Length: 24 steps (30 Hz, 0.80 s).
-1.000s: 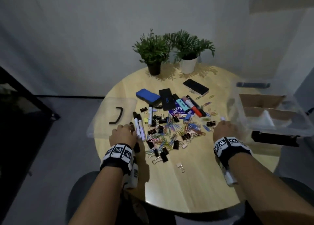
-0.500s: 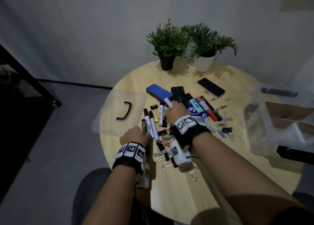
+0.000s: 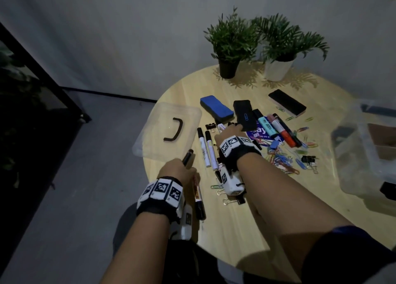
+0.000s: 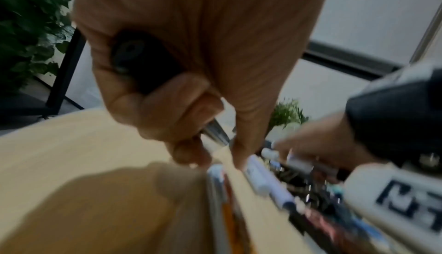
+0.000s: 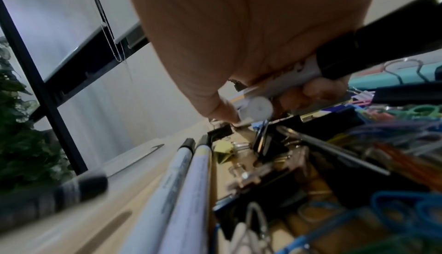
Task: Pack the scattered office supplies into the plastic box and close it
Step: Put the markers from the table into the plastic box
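Round wooden table [image 3: 278, 219] carries the scattered supplies under dim light. Left hand [image 3: 177, 172] is now raised off the table with fingers curled around 1 black marker [image 3: 198, 198], which a second ago lay with the others. Right hand [image 3: 230, 135], previously beside the box, has crossed to the pile and is clamped on 1 white-capped marker [image 5: 275, 91]. Collection has therefore begun; nothing is packed yet. Remaining beside the hands: 2 white markers [image 3: 206, 148] lying parallel. Further out: 2 erasers (blue [image 3: 216, 108], black [image 3: 244, 115]), about 4 highlighters and markers [image 3: 278, 128], 1 dark flat device [image 3: 287, 102], uncounted paper clips [image 3: 282, 159] and binder clips. Clear lid [image 3: 167, 131] lies left; the open plastic box [image 3: 364, 159] stands at the right edge. 2 potted plants [image 3: 252, 45] stand behind.
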Each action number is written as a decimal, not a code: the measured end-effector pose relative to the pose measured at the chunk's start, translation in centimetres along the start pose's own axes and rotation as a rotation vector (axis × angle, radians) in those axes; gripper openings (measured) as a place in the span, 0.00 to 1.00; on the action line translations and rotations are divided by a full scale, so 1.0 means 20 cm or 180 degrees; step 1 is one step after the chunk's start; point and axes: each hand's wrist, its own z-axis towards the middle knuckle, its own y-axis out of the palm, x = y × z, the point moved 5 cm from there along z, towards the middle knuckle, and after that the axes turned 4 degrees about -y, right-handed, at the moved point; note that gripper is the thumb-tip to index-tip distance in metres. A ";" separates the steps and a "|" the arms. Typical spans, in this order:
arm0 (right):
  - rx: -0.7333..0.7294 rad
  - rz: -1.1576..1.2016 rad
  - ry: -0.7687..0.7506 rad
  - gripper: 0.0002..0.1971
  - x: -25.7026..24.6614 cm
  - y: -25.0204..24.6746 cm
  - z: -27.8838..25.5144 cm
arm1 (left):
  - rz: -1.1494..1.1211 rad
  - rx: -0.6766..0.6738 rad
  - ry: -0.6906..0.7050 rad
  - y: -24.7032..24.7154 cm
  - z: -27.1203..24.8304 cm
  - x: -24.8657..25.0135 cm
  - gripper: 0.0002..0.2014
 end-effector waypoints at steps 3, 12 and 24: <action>-0.0035 0.0213 -0.0051 0.26 0.01 -0.04 -0.04 | 0.0308 -0.0100 -0.0036 0.07 -0.01 0.01 0.23; -0.0207 0.1827 -0.0472 0.11 0.24 -0.54 -0.25 | 0.0251 0.0352 0.0426 -0.20 -0.19 0.33 0.17; 0.0985 -0.1159 0.0164 0.03 1.18 -1.57 -0.08 | -0.0375 -0.0515 0.1846 0.05 -0.56 1.21 0.19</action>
